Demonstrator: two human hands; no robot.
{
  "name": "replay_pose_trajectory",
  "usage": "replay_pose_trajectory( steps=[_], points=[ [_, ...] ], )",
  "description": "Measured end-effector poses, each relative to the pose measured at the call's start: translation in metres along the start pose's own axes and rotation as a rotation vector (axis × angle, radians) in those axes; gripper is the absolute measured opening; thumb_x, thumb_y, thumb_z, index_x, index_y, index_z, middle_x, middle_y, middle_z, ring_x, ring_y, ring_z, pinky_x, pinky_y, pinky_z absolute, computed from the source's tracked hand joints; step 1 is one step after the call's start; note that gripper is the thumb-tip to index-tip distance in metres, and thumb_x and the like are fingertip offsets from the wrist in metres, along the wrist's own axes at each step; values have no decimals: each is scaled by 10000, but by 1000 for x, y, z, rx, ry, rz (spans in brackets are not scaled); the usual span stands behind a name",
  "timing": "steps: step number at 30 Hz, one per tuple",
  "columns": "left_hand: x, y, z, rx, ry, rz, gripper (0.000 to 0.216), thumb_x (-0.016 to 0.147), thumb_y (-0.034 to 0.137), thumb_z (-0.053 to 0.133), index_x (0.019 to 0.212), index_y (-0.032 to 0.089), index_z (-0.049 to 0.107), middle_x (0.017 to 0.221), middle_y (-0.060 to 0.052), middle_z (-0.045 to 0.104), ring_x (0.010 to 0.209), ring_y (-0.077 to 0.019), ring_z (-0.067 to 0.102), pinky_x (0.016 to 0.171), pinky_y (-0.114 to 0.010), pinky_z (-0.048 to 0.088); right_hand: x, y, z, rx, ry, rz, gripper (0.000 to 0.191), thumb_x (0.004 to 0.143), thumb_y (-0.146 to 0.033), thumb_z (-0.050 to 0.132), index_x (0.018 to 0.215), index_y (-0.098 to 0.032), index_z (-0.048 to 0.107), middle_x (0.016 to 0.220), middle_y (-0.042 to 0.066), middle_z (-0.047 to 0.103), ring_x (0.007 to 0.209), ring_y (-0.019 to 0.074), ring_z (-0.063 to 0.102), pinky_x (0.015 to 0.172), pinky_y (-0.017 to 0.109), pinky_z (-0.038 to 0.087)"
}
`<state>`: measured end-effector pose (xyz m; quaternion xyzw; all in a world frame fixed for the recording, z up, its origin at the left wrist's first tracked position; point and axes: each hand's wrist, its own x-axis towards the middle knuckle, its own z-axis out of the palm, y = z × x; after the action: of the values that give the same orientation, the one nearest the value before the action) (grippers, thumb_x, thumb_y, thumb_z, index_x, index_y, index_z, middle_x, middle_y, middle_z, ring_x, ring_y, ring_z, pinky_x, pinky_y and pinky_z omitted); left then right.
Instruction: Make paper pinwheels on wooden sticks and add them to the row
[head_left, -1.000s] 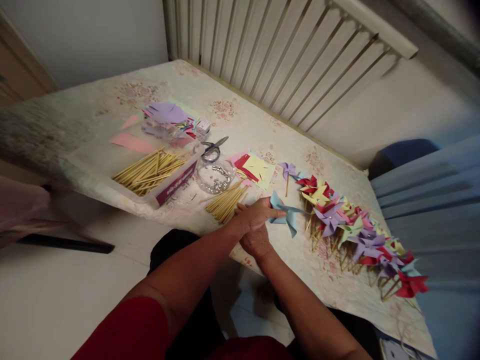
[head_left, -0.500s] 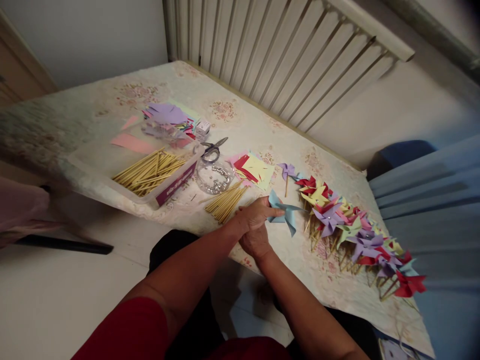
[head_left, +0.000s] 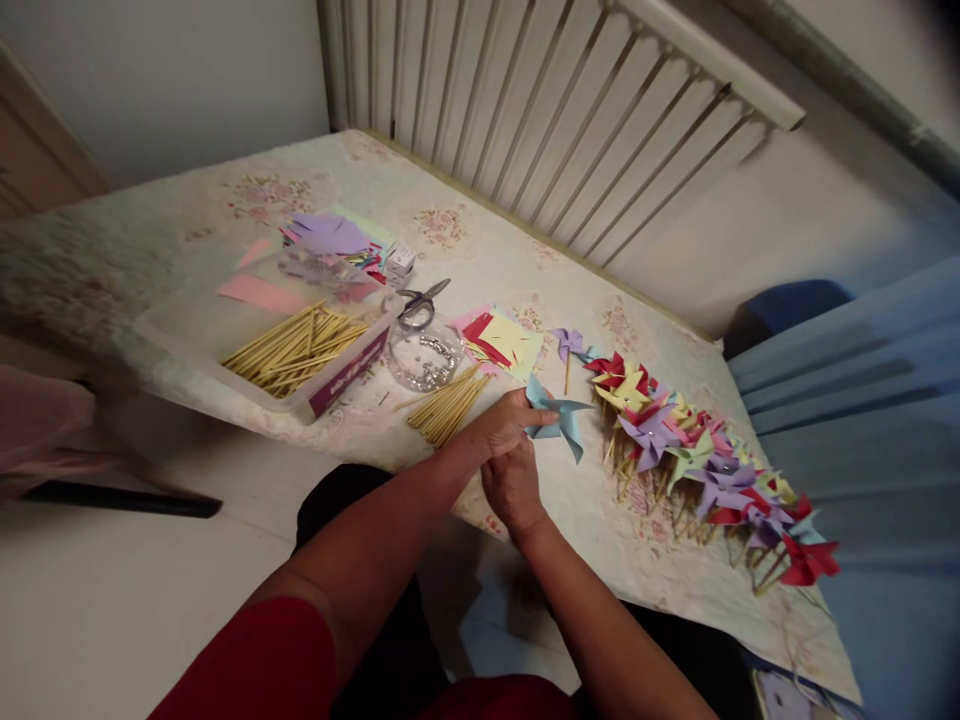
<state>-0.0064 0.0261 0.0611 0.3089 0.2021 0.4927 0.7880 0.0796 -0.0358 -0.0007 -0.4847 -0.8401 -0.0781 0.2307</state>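
A light blue paper pinwheel (head_left: 556,420) is pinched between the thumb and fingers of my left hand (head_left: 508,424), above the near edge of the table. Just below, and touching it, my right hand (head_left: 514,485) is closed; whatever its fingers wrap round is hidden. Left of my hands lies a loose bundle of thin wooden sticks (head_left: 448,408). Behind them are a stack of coloured paper squares (head_left: 510,342) and a round clear dish (head_left: 424,360) of small shiny pins or beads. A lone purple pinwheel (head_left: 568,345) lies beyond the blue one.
Along the right side stand many finished-looking pinwheels (head_left: 652,435) in several colours. On the left is a plastic box (head_left: 349,375) of sticks, with scissors (head_left: 424,303), a small white box (head_left: 400,262) and purple paper (head_left: 328,233) behind. A railing (head_left: 525,120) borders the floral-covered table (head_left: 247,200).
Both hands stay together on the blue pinwheel, which has turned slightly. My right hand's wrist has shifted a little. The whole view has moved slightly.
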Motion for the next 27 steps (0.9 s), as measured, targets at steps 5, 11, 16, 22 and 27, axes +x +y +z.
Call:
replay_pose_trajectory(
  steps=[5, 11, 16, 22, 27],
  points=[
    [3, 0, 0, -62, -17, -62, 422, 474, 230, 875, 777, 126, 601, 673, 37, 593, 613, -72, 513, 643, -237, 369, -15, 3, -16, -100, -31, 47, 223, 936, -175, 471, 961, -177, 692, 876, 95, 607, 826, 228, 469, 732, 361, 385],
    [8, -2, -5, -120, -46, -71, 401, 467, 209, 892, 736, 122, 608, 650, 13, 618, 587, -82, 540, 600, -240, 380, -32, 3, -38, -152, -168, 99, 205, 918, -142, 487, 783, -180, 636, 782, 76, 576, 801, 228, 459, 743, 358, 373],
    [11, 0, -8, -165, -47, -39, 335, 528, 197, 876, 759, 125, 644, 672, -1, 640, 581, -85, 550, 585, -241, 412, -50, 7, -50, -65, -196, 266, 184, 873, -131, 452, 771, -191, 594, 774, 73, 577, 769, 218, 500, 696, 328, 401],
    [14, 3, -7, -197, 77, -23, 332, 578, 181, 855, 836, 148, 649, 743, 6, 669, 643, -96, 595, 623, -242, 470, -58, 29, -68, 408, -17, 876, 77, 750, -243, 512, 722, -196, 567, 626, -1, 549, 582, 159, 486, 561, 280, 379],
    [16, 0, -8, -177, 89, -22, 322, 583, 173, 851, 820, 141, 635, 755, 15, 659, 649, -89, 596, 626, -239, 484, -43, 32, -88, 891, 172, 1123, 148, 707, -293, 570, 816, -194, 566, 534, -68, 509, 447, 100, 400, 446, 220, 293]
  ],
)
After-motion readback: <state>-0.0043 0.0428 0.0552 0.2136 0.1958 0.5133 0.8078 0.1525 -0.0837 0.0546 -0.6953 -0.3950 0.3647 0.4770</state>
